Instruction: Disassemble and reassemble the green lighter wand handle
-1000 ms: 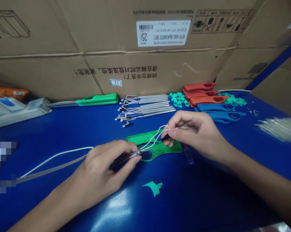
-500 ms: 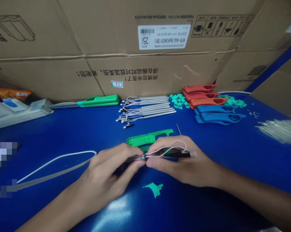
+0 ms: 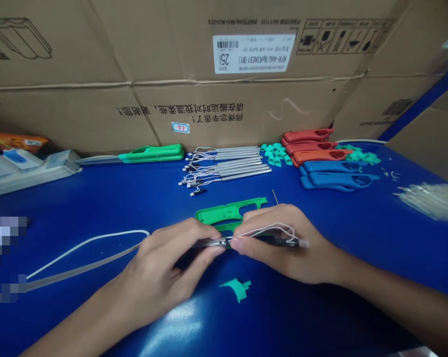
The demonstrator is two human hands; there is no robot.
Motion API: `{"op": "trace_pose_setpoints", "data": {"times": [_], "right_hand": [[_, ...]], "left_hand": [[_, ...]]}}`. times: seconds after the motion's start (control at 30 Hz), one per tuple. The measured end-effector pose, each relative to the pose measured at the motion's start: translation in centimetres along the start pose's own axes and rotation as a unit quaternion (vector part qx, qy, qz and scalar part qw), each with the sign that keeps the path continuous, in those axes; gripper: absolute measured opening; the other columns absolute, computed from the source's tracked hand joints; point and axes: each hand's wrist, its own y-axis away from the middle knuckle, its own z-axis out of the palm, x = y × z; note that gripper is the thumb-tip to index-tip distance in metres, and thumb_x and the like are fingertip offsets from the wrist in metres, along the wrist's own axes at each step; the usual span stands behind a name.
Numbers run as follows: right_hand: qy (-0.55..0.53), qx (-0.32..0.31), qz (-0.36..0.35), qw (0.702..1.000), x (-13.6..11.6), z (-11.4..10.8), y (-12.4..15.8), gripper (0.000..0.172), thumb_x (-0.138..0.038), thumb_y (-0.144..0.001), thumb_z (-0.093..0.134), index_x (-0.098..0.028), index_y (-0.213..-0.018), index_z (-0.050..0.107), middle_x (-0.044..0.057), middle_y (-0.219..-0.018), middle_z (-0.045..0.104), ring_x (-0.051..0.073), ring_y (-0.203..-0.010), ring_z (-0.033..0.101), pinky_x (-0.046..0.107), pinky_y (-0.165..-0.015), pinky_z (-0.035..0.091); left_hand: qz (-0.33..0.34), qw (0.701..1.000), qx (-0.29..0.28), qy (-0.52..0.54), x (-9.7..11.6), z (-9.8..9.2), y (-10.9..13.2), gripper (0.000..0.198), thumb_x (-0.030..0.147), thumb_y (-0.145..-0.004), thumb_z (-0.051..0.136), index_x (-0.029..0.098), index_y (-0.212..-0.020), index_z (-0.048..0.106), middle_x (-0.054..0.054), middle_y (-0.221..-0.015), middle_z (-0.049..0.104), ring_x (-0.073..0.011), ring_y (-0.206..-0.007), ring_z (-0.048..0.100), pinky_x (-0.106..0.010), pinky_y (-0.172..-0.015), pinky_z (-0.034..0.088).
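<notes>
My left hand (image 3: 179,258) pinches a silver metal tube (image 3: 221,242) between thumb and fingers, and most of the tube is hidden behind the hand. My right hand (image 3: 283,243) is closed around a black igniter piece (image 3: 288,242) with a looped white wire (image 3: 279,226) and a pale tip. The two pieces meet end to end between my fingertips. Just beyond my hands lie green lighter handle halves (image 3: 212,215), with one partly hidden by my fingers. A curved teal plastic piece (image 3: 238,288) lies on the table nearer to me.
Silver tubes with white wires (image 3: 242,163) lie in a row behind. Teal caps (image 3: 276,154), red handles (image 3: 309,144) and blue handles (image 3: 335,179) are right of them. Assembled green lighters (image 3: 157,152) and a power strip (image 3: 33,171) stand left. A cardboard box (image 3: 171,59) walls the back.
My right hand has shifted slightly right with the black igniter piece, uncovering more of the tube's end. The left hand has stayed nearly still.
</notes>
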Motion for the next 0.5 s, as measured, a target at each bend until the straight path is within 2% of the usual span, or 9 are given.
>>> {"op": "trace_pose_setpoints", "data": {"times": [0.1, 0.27, 0.5], "right_hand": [[-0.006, -0.004, -0.026, 1.0, 0.14, -0.04, 0.05, 0.03, -0.017, -0.093, 0.057, -0.016, -0.063, 0.059, -0.004, -0.06, 0.048, 0.008, -0.055, 0.043, 0.021, -0.051, 0.034], [-0.011, -0.002, -0.031, 0.999, 0.23, 0.01, 0.04, 0.038, -0.016, -0.093, 0.056, -0.017, -0.057, 0.047, -0.004, -0.058, 0.042, 0.007, -0.054, 0.04, 0.021, -0.049, 0.031], [-0.034, 0.006, -0.034, 0.999, 0.3, 0.18, 0.17, 0.034, -0.016, -0.092, 0.057, -0.017, -0.059, 0.049, -0.005, -0.056, 0.043, 0.008, -0.054, 0.041, 0.022, -0.051, 0.033]], "left_hand": [[-0.003, 1.0, -0.003, 0.002, 0.0, -0.04, 0.12, 0.015, 0.008, -0.089, 0.063, 0.017, -0.101, 0.061, -0.001, -0.087, 0.068, -0.0096, -0.077, 0.065, -0.02, -0.071, 0.052], [-0.003, 1.0, -0.013, 0.0, 0.0, 0.22, 0.4, 0.015, 0.008, -0.091, 0.06, 0.018, -0.102, 0.061, -0.001, -0.086, 0.067, -0.0099, -0.074, 0.064, -0.021, -0.064, 0.05], [0.031, 0.999, 0.004, -0.042, -0.4, 0.33, 0.54, 0.011, 0.008, -0.09, 0.061, 0.017, -0.097, 0.058, -0.003, -0.082, 0.066, -0.0123, -0.069, 0.063, -0.024, -0.059, 0.049]]}}
